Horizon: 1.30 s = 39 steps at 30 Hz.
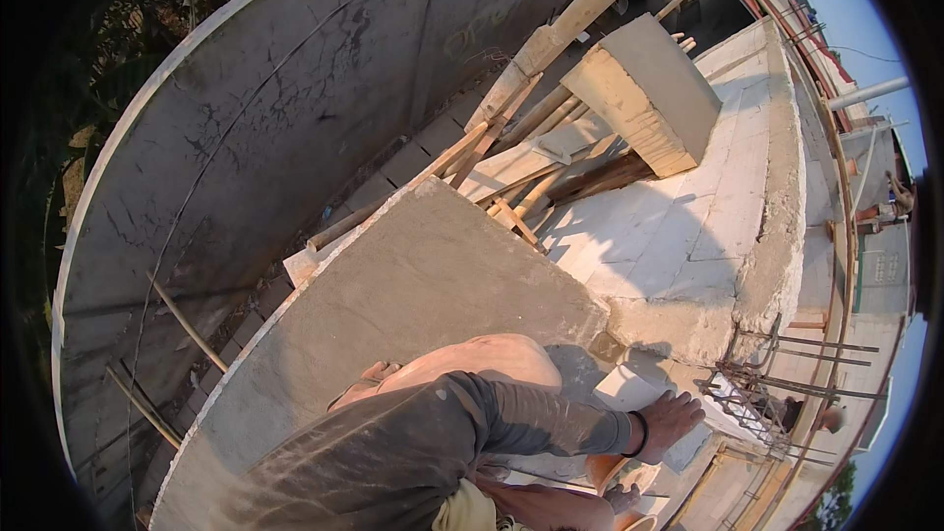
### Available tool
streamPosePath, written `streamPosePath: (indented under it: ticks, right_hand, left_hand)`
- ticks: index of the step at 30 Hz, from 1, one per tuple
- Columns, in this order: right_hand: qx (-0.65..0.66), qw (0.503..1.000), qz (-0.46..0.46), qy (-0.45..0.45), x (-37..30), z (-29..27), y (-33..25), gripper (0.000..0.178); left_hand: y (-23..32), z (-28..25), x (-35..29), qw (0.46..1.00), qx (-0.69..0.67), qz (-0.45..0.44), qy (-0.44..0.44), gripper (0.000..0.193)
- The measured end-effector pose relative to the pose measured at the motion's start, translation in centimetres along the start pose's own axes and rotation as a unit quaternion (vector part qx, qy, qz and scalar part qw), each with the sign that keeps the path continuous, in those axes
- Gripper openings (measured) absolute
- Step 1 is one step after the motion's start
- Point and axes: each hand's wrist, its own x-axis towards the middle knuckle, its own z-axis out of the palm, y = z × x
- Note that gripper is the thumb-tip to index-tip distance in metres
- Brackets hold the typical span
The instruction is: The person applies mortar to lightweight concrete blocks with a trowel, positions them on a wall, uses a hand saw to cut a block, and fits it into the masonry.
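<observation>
My left hand (674,425), with a dark sleeve and a black band at the wrist, is stretched out to the right. Its fingers are extended beside a pale, flat-faced piece (629,388), perhaps a block; whether they touch it is unclear. Lower down, my right hand (621,500) shows only in part, close to an orange curved vessel (604,470). Its fingers are too hidden to read. A bare bent leg (501,359) lies over the smooth grey plastered surface (423,256), partly behind the sleeve.
Bare rebar (787,374) juts out right of my left hand. Beyond rises a pale block wall (678,236) beside a plastered pillar (649,88). Timber planks (531,167) lean in the gap before a tall grey wall (265,157). Another person (897,197) is at far right.
</observation>
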Motion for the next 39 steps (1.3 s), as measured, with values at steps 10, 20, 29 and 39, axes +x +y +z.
streamPosePath:
  ticks: [10, 20, 29, 39]
  right_hand:
    - [-0.021, 0.978, -0.012, -0.208, -4.7, -2.4, 4.8, 0.039]
    - [0.075, 0.968, 0.088, -0.222, -14.3, -11.4, -1.4, 0.041]
    - [0.121, 0.898, 0.295, -0.304, -26.3, -14.7, 9.1, 0.039]
    - [0.067, 0.883, 0.303, -0.351, -30.2, -18.2, 8.0, 0.044]
  left_hand:
    - [-6.3, -9.9, -2.1, 0.995, 0.052, -0.008, 0.087, 0.077]
    - [-25.3, -17.0, 0.9, 0.963, 0.012, -0.148, 0.226, 0.085]
    - [-32.4, -13.3, 8.0, 0.959, 0.048, -0.123, 0.252, 0.087]
    - [-46.3, -11.6, 14.3, 0.93, 0.175, -0.219, 0.239, 0.096]
